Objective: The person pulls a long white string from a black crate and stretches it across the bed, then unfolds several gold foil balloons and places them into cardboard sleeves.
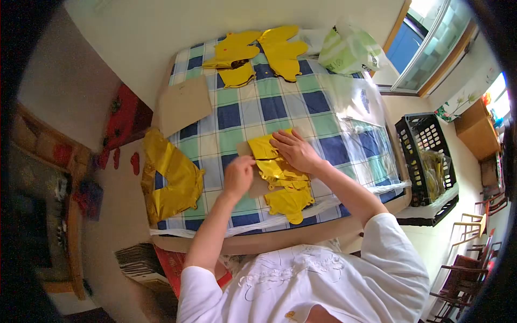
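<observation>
A gold foil piece (pixel 285 175), folded and layered, lies over a brown cardboard sheet (pixel 258 185) on the checked cloth. My right hand (pixel 295 151) presses flat on its upper part, fingers spread. At the foil's left edge is my left hand (pixel 238 175), its fingers curled together; whatever is between the fingertips is too small to make out. Another gold foil piece (pixel 169 180) rests at the cloth's left edge. Two more gold shapes, one on the left (pixel 234 51) and one on the right (pixel 283 51), lie at the far end.
A cardboard piece (pixel 186 105) lies at the upper left of the checked cloth (pixel 229 116). A green and white plastic bag (pixel 350 51) and clear plastic (pixel 358 99) are at the right. Beyond the right edge stands a black crate (pixel 428 137) with clear packets inside.
</observation>
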{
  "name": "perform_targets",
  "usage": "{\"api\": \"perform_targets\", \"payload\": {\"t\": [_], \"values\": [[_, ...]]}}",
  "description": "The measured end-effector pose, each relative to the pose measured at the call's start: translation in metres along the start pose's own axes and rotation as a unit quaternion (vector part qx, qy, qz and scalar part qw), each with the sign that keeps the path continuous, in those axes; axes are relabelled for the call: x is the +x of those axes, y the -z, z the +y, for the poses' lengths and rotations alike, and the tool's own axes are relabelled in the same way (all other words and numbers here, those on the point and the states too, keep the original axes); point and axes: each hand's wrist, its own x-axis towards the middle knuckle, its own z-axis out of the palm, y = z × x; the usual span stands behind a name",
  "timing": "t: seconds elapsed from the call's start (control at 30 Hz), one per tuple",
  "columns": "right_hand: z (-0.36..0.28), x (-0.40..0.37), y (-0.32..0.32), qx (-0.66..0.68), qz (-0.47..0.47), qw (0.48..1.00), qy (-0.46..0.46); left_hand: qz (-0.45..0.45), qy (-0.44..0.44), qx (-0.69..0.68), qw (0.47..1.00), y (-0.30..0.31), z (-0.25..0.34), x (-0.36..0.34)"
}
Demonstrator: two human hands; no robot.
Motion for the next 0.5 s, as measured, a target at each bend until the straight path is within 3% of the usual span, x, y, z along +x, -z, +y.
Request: {"api": "perform_targets", "payload": {"t": [0.07,0.17,0.33,0.4,0.5], "values": [[-0.002,0.000,0.004,0.002,-0.008,1.000,-0.003,0.012,0.148,-0.084,0.985,0.034,0.018,0.015],[-0.004,0.000,0.005,-0.004,-0.010,1.000,0.001,0.148,-0.067,0.024,0.986,0.013,0.030,0.031],[0.000,-0.002,0.002,0.018,0.008,1.000,0.006,-0.086,-0.024,0.182,0.979,-0.017,0.029,0.018],[0.000,-0.003,0.003,0.020,0.016,1.000,0.006,-0.065,-0.040,0.188,0.979,-0.021,0.024,0.016],[0.000,-0.005,0.008,0.197,0.162,0.952,-0.167,-0.060,-0.047,0.195,0.978,-0.023,0.020,0.013]]}}
